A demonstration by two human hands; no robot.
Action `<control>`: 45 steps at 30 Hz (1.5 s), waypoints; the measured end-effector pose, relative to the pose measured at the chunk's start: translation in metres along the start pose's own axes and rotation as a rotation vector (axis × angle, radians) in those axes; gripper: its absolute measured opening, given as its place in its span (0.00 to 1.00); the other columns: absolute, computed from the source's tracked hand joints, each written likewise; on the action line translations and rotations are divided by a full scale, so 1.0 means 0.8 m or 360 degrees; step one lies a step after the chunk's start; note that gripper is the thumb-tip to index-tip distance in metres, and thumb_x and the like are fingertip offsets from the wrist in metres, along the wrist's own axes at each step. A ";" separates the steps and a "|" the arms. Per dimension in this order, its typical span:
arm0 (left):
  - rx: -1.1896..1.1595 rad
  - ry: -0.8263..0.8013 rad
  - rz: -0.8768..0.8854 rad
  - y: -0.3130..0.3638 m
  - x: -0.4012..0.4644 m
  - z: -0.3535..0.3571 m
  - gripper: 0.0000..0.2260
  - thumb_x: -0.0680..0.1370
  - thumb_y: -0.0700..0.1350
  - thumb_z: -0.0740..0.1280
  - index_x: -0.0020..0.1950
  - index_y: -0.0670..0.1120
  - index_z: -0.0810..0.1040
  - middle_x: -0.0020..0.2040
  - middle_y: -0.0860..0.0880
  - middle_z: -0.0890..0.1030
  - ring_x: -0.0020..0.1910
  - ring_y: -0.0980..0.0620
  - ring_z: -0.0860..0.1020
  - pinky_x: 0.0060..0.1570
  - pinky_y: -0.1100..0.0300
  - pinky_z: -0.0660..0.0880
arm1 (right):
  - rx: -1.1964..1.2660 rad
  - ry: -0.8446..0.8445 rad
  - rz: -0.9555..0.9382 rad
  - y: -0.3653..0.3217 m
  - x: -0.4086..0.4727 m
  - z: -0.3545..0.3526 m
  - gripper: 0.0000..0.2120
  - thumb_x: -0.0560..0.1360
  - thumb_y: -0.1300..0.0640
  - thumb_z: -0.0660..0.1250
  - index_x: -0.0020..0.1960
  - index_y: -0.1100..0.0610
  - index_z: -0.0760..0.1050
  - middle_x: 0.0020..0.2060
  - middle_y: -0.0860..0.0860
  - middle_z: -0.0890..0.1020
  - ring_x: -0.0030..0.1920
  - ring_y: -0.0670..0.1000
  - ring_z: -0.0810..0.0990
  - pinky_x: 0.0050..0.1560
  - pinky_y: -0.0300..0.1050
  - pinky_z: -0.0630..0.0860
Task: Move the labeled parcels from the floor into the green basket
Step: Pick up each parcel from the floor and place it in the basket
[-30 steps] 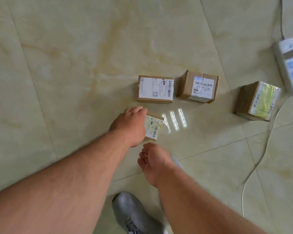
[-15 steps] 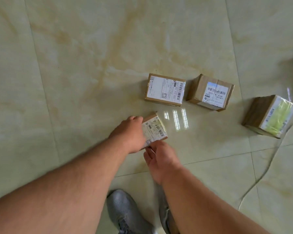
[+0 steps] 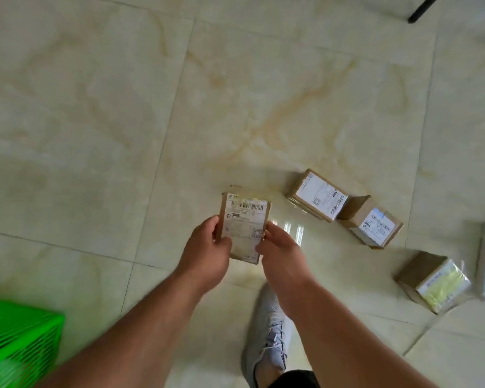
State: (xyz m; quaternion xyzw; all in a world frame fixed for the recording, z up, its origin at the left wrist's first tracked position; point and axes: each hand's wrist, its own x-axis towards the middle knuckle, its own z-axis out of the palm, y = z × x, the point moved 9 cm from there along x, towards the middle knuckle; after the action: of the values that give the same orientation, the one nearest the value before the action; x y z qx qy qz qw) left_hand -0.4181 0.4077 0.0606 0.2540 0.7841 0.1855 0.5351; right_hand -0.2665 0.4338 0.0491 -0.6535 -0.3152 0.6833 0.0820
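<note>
Three parcels lie on the tiled floor [image 3: 95, 121] at the right: one with a white barcode label [image 3: 318, 198] touching a second with a bluish-white label [image 3: 374, 224], and a third faced in yellow [image 3: 434, 281] well apart from them. At the lower left stands the green basket [image 3: 17, 337], blurred at the frame edge. A flat labeled parcel [image 3: 244, 224] is held clear of the floor, label up, the left hand [image 3: 205, 253] closed on its left edge and the right hand [image 3: 280, 250] on its right, each grip narrow and pinching the cardboard. To do this well, I would keep both thumbs on top and carry it left and low over the rim before letting go. Its label shows a barcode and a QR code; the print is too blurred to read.
</note>
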 end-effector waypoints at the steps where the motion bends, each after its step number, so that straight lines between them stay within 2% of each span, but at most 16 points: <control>1: -0.0061 0.0017 -0.0016 -0.007 -0.004 -0.013 0.19 0.80 0.37 0.60 0.67 0.53 0.79 0.62 0.54 0.84 0.61 0.52 0.81 0.53 0.64 0.78 | -0.0099 -0.0025 -0.0005 -0.005 0.001 0.013 0.26 0.71 0.66 0.59 0.60 0.44 0.81 0.52 0.45 0.88 0.54 0.52 0.85 0.57 0.55 0.81; 3: -0.0171 0.0047 -0.0025 -0.021 -0.013 -0.042 0.20 0.80 0.37 0.60 0.68 0.52 0.78 0.64 0.53 0.83 0.63 0.51 0.81 0.60 0.57 0.79 | -0.0294 -0.0091 -0.0055 -0.017 -0.001 0.046 0.27 0.69 0.64 0.59 0.60 0.41 0.81 0.52 0.43 0.88 0.54 0.50 0.85 0.56 0.53 0.82; 7: -0.0349 0.0158 -0.0051 -0.062 -0.027 -0.112 0.20 0.80 0.37 0.61 0.69 0.53 0.78 0.63 0.53 0.83 0.63 0.51 0.80 0.61 0.58 0.77 | -0.0605 -0.0181 -0.0174 -0.048 -0.016 0.126 0.27 0.66 0.59 0.59 0.59 0.38 0.80 0.51 0.41 0.87 0.54 0.49 0.84 0.51 0.48 0.79; 11: -0.0548 0.0331 -0.0040 -0.098 -0.050 -0.191 0.21 0.78 0.36 0.60 0.65 0.54 0.81 0.57 0.57 0.85 0.55 0.62 0.81 0.43 0.75 0.73 | -0.0807 -0.0251 -0.0264 -0.070 -0.030 0.212 0.27 0.66 0.59 0.58 0.58 0.40 0.81 0.52 0.43 0.87 0.55 0.51 0.83 0.60 0.56 0.79; 14: -0.0741 0.0497 -0.0061 -0.130 -0.076 -0.253 0.19 0.77 0.35 0.60 0.59 0.55 0.82 0.49 0.62 0.83 0.44 0.73 0.79 0.35 0.79 0.70 | -0.0961 -0.0282 -0.0316 -0.082 -0.048 0.278 0.25 0.66 0.59 0.58 0.53 0.37 0.82 0.50 0.42 0.87 0.54 0.51 0.84 0.59 0.58 0.79; 17: -0.0886 0.0649 -0.0118 -0.171 -0.105 -0.312 0.17 0.78 0.37 0.61 0.56 0.57 0.81 0.51 0.57 0.84 0.50 0.63 0.81 0.42 0.67 0.76 | -0.1094 -0.0353 -0.0400 -0.090 -0.072 0.355 0.22 0.68 0.58 0.58 0.50 0.36 0.83 0.47 0.41 0.87 0.52 0.49 0.85 0.58 0.56 0.80; 19: -0.0975 0.0753 -0.0150 -0.199 -0.129 -0.350 0.16 0.77 0.37 0.61 0.54 0.56 0.81 0.51 0.55 0.86 0.52 0.55 0.82 0.50 0.58 0.79 | -0.1180 -0.0426 -0.0434 -0.090 -0.092 0.407 0.22 0.69 0.57 0.59 0.56 0.41 0.82 0.50 0.42 0.87 0.52 0.49 0.84 0.57 0.55 0.81; 25: -0.1240 0.1034 -0.0174 -0.283 -0.213 -0.461 0.19 0.80 0.37 0.61 0.56 0.61 0.80 0.50 0.64 0.84 0.53 0.70 0.80 0.42 0.77 0.74 | -0.1363 -0.0666 -0.0566 -0.084 -0.167 0.563 0.21 0.73 0.55 0.60 0.64 0.43 0.77 0.54 0.40 0.85 0.51 0.43 0.84 0.51 0.45 0.81; 28: -0.1364 0.1091 -0.0233 -0.321 -0.261 -0.509 0.29 0.81 0.37 0.61 0.47 0.76 0.78 0.43 0.78 0.80 0.48 0.81 0.75 0.39 0.83 0.70 | -0.1457 -0.0786 -0.0609 -0.068 -0.208 0.638 0.20 0.73 0.54 0.61 0.64 0.43 0.75 0.55 0.39 0.84 0.52 0.43 0.84 0.50 0.44 0.80; 30: -0.1428 0.1154 -0.0325 -0.360 -0.288 -0.529 0.30 0.82 0.38 0.61 0.46 0.78 0.76 0.42 0.82 0.78 0.47 0.82 0.75 0.40 0.83 0.70 | -0.1505 -0.0824 -0.0608 -0.048 -0.233 0.682 0.20 0.73 0.53 0.62 0.65 0.45 0.74 0.56 0.40 0.84 0.54 0.43 0.83 0.52 0.43 0.79; 34: -0.1650 0.1336 -0.0495 -0.454 -0.333 -0.539 0.20 0.82 0.40 0.63 0.65 0.64 0.77 0.56 0.64 0.84 0.50 0.69 0.82 0.43 0.72 0.79 | -0.1704 -0.0898 -0.0548 0.015 -0.273 0.747 0.20 0.71 0.52 0.63 0.62 0.43 0.72 0.56 0.40 0.83 0.54 0.42 0.82 0.55 0.47 0.80; 37: -0.1760 0.1332 -0.0591 -0.507 -0.348 -0.533 0.23 0.79 0.35 0.63 0.65 0.60 0.81 0.58 0.57 0.86 0.58 0.56 0.84 0.61 0.52 0.80 | -0.1860 -0.0938 -0.0453 0.069 -0.286 0.773 0.19 0.70 0.51 0.62 0.60 0.40 0.71 0.54 0.39 0.83 0.51 0.41 0.82 0.53 0.47 0.80; 39: -0.1808 0.1283 -0.0648 -0.535 -0.346 -0.528 0.24 0.78 0.33 0.63 0.64 0.57 0.82 0.58 0.55 0.87 0.60 0.50 0.83 0.65 0.44 0.77 | -0.1938 -0.0963 -0.0414 0.100 -0.286 0.786 0.17 0.70 0.52 0.62 0.58 0.39 0.70 0.53 0.39 0.83 0.51 0.40 0.81 0.49 0.42 0.78; 42: -0.1812 0.1193 -0.0723 -0.570 -0.332 -0.525 0.23 0.78 0.32 0.61 0.61 0.57 0.83 0.56 0.57 0.87 0.58 0.56 0.83 0.64 0.46 0.77 | -0.1994 -0.0974 -0.0385 0.134 -0.274 0.806 0.15 0.69 0.55 0.63 0.51 0.37 0.73 0.46 0.36 0.82 0.45 0.34 0.79 0.40 0.32 0.73; 44: -0.1841 0.1142 -0.0756 -0.591 -0.318 -0.522 0.22 0.78 0.32 0.61 0.58 0.56 0.84 0.53 0.58 0.87 0.54 0.60 0.84 0.63 0.50 0.78 | -0.2008 -0.0997 -0.0401 0.153 -0.260 0.821 0.17 0.69 0.57 0.63 0.53 0.41 0.78 0.45 0.37 0.83 0.41 0.32 0.78 0.35 0.27 0.72; 45: -0.1850 0.1109 -0.0767 -0.600 -0.310 -0.520 0.22 0.77 0.32 0.61 0.60 0.54 0.84 0.54 0.55 0.88 0.54 0.57 0.84 0.62 0.48 0.79 | -0.2007 -0.1014 -0.0407 0.162 -0.254 0.829 0.19 0.69 0.59 0.64 0.56 0.44 0.80 0.46 0.39 0.83 0.40 0.32 0.79 0.34 0.25 0.72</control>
State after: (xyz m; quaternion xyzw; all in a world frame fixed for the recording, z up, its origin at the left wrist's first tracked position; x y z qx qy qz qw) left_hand -0.8282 -0.1333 0.1246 -0.3261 0.7180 0.5199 0.3286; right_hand -0.8272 0.0109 0.1152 -0.3033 -0.7326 0.5137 -0.3277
